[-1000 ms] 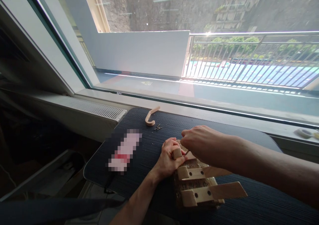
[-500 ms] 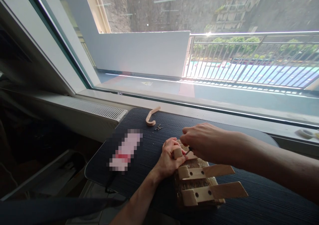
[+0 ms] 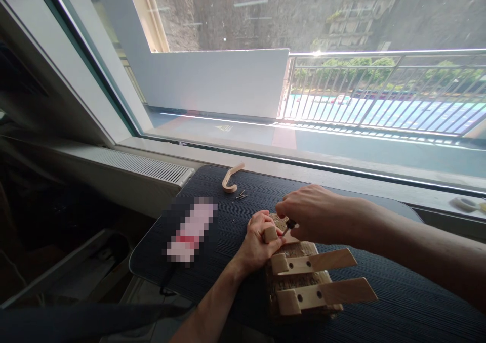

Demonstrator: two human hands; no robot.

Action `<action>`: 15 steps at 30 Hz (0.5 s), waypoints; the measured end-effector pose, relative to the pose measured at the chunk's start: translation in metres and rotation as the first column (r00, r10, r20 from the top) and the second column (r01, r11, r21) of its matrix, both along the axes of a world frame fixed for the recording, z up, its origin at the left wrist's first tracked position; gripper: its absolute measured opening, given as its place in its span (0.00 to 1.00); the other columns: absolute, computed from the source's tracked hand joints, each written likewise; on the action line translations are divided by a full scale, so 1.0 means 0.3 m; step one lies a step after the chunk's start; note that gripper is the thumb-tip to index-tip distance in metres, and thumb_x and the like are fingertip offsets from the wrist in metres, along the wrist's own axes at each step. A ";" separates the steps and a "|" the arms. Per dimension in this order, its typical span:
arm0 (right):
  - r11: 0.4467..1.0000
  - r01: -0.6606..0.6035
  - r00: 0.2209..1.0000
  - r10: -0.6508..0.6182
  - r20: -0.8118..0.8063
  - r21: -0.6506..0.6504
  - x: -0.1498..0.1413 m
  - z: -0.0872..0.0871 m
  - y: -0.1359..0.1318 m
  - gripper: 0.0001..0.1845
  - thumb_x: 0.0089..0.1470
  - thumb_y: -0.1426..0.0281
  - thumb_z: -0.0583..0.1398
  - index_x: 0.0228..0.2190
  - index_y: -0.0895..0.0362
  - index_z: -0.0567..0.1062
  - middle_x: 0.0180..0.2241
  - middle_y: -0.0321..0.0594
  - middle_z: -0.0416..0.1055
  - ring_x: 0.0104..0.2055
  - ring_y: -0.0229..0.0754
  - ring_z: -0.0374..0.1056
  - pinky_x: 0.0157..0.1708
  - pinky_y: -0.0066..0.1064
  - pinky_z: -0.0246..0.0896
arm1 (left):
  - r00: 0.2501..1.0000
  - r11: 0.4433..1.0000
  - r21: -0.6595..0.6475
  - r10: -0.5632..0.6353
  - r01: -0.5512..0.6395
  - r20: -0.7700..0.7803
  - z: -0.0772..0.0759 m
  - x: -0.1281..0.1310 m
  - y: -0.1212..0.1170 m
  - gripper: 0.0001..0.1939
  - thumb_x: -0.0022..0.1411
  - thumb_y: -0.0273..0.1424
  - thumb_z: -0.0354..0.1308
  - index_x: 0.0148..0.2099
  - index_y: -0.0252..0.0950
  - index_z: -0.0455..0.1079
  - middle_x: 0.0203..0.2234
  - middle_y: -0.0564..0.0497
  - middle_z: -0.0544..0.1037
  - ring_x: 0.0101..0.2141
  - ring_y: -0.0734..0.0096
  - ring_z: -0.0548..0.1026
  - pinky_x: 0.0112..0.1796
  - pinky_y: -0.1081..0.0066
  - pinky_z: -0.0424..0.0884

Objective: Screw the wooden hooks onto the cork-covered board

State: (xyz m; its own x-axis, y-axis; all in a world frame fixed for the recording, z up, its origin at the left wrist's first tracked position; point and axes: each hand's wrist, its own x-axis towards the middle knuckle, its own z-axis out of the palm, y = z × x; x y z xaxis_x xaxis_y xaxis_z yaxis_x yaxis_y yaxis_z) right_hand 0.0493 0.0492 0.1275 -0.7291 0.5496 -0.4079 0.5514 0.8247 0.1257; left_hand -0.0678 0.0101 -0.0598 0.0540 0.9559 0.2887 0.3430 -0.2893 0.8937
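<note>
My right hand (image 3: 309, 209) is closed around the dark handle of a screwdriver (image 3: 290, 224). Its shaft slants down to the wooden hook (image 3: 270, 234) at the far end of a rough, brownish block (image 3: 294, 281). Fingers wrapped, my left hand (image 3: 255, 242) grips this hook, with the thumb beside the screwdriver's tip. Whatever lies under the tip is hidden by the thumb. Nearer to me, a second wooden hook (image 3: 334, 262) and a third wooden hook (image 3: 349, 291) lie across the block, each showing two dark screw holes.
A loose wooden hook (image 3: 229, 179) lies near the table's back edge, with several small screws (image 3: 241, 195) beside it. A blurred pink-and-red item (image 3: 192, 231) is at the left of the dark table (image 3: 224, 239). Behind the table are the window sill and glass.
My right hand has turned and lifted slightly, so more of the screwdriver's handle shows. The left hand and the block have stayed in place.
</note>
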 end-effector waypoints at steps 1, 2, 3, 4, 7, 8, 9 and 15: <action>1.000 -0.003 1.000 0.004 0.019 -0.023 0.001 0.009 -0.003 0.09 0.45 0.76 0.59 0.31 0.58 0.77 0.29 0.42 0.73 0.31 0.40 0.68 0.23 0.28 0.47 | 1.000 1.000 0.002 0.000 0.000 -0.001 -0.002 -0.001 0.000 0.04 0.49 0.27 0.63 0.27 0.38 0.71 0.35 0.49 0.71 0.49 0.59 0.63 0.52 0.59 0.58; 0.999 -0.013 0.999 0.014 0.034 -0.038 0.003 0.014 -0.004 0.09 0.44 0.77 0.59 0.31 0.58 0.77 0.30 0.42 0.73 0.31 0.40 0.68 0.23 0.28 0.47 | 1.000 1.000 0.002 -0.001 0.001 -0.003 -0.003 -0.001 0.001 0.03 0.49 0.28 0.63 0.28 0.38 0.71 0.35 0.49 0.71 0.49 0.59 0.63 0.52 0.59 0.58; 0.999 -0.028 0.999 0.030 0.037 -0.043 0.005 0.015 -0.004 0.09 0.45 0.78 0.59 0.30 0.58 0.77 0.30 0.42 0.72 0.31 0.39 0.67 0.23 0.28 0.47 | 1.000 1.000 0.000 -0.003 0.003 -0.005 -0.004 -0.001 0.001 0.03 0.49 0.28 0.63 0.28 0.38 0.71 0.35 0.49 0.71 0.49 0.59 0.63 0.52 0.59 0.58; 0.998 -0.046 0.999 0.047 0.028 -0.039 0.008 0.012 -0.002 0.08 0.46 0.79 0.58 0.28 0.59 0.76 0.29 0.42 0.72 0.30 0.38 0.67 0.23 0.28 0.46 | 1.000 1.000 -0.003 -0.006 0.006 -0.007 -0.005 -0.002 0.002 0.03 0.50 0.28 0.63 0.28 0.38 0.71 0.35 0.49 0.71 0.49 0.59 0.63 0.52 0.59 0.57; 0.996 -0.085 0.996 0.085 -0.027 0.006 0.014 -0.014 0.008 0.08 0.47 0.79 0.56 0.25 0.60 0.75 0.27 0.41 0.72 0.27 0.36 0.66 0.22 0.28 0.45 | 1.000 1.000 -0.004 -0.010 0.009 -0.008 -0.006 -0.002 0.003 0.03 0.50 0.28 0.63 0.28 0.38 0.71 0.35 0.49 0.71 0.50 0.59 0.63 0.52 0.59 0.57; 0.996 -0.083 0.996 0.084 -0.039 0.018 0.015 -0.022 0.011 0.09 0.47 0.79 0.56 0.24 0.60 0.75 0.27 0.41 0.71 0.26 0.36 0.65 0.21 0.28 0.44 | 1.000 1.000 -0.001 -0.010 0.010 -0.006 -0.007 -0.002 0.003 0.03 0.50 0.28 0.63 0.28 0.38 0.71 0.35 0.49 0.70 0.50 0.59 0.63 0.52 0.59 0.57; 0.997 -0.074 0.996 0.075 -0.042 0.026 0.015 -0.030 0.015 0.09 0.47 0.80 0.55 0.24 0.60 0.75 0.26 0.41 0.71 0.25 0.36 0.65 0.21 0.28 0.43 | 1.000 1.000 0.003 -0.012 0.012 -0.006 -0.008 -0.002 0.003 0.03 0.50 0.28 0.63 0.28 0.38 0.71 0.35 0.49 0.70 0.50 0.59 0.63 0.53 0.59 0.57; 0.998 -0.029 0.998 0.031 -0.045 0.053 0.017 -0.035 0.021 0.09 0.48 0.76 0.55 0.24 0.59 0.76 0.23 0.41 0.71 0.24 0.37 0.65 0.20 0.28 0.42 | 1.000 1.000 0.004 -0.009 0.009 -0.006 -0.015 0.001 0.006 0.03 0.50 0.27 0.63 0.28 0.38 0.71 0.35 0.49 0.70 0.51 0.59 0.62 0.53 0.59 0.56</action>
